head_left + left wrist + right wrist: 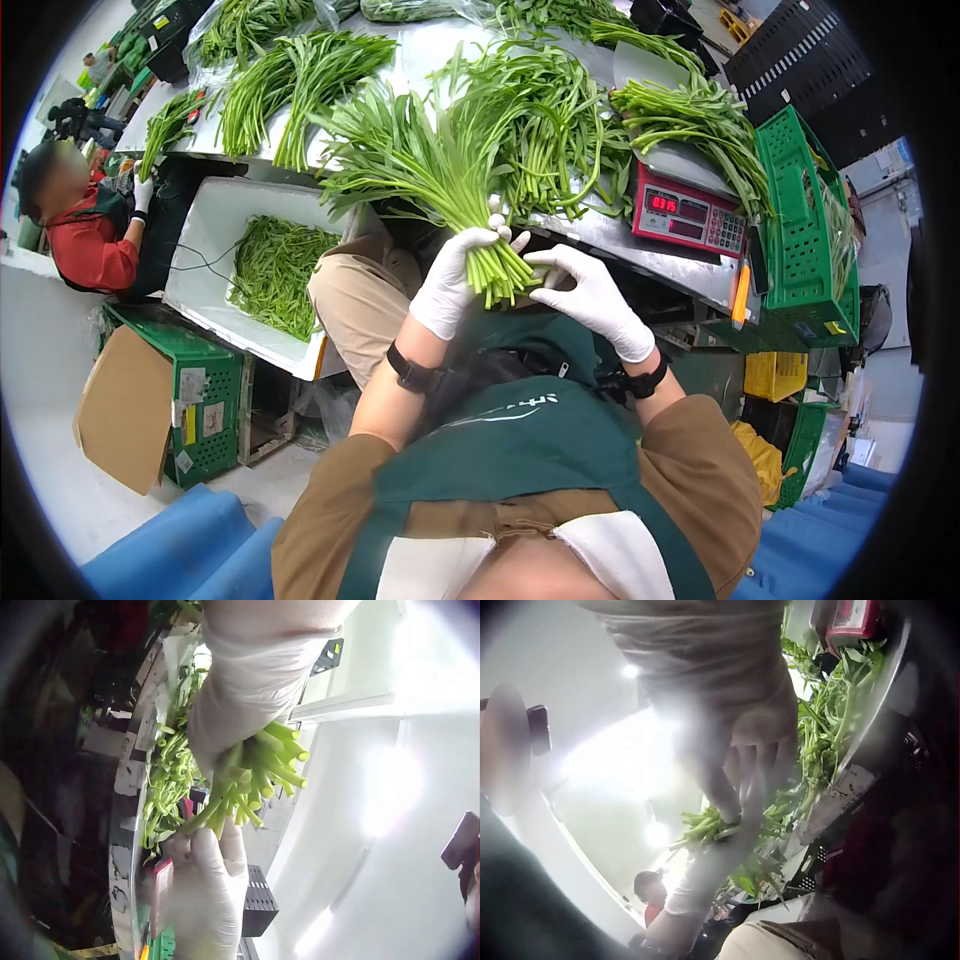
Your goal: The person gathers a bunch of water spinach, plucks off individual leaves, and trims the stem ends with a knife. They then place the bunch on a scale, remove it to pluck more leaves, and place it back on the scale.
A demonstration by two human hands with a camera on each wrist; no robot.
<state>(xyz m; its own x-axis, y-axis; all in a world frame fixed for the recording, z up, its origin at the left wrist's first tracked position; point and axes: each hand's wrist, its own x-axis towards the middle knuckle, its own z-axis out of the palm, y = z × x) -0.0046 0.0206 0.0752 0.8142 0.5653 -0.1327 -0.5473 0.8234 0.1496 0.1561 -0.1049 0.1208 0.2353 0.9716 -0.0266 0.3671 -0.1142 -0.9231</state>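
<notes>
My gloved left hand [452,280] grips a bunch of water spinach [420,165] around its stems, leaves fanning forward over the table edge and cut ends pointing back at me. At those ends, the gloved right hand [588,292] pinches a stem between thumb and fingers. In the left wrist view the cut stems [281,769] stick out below the left palm, and one longer stem reaches the fingertips of the right hand [214,889]. From the right wrist view, the stem ends [705,827] show just past the blurred right fingers.
More water spinach [560,130] is heaped on the metal table [415,60]. A red scale [690,215] bears another bunch, beside a green crate [800,220]. At left, a white foam box [200,260] holds cut stems [280,275]; a person in red [95,240] works beyond it.
</notes>
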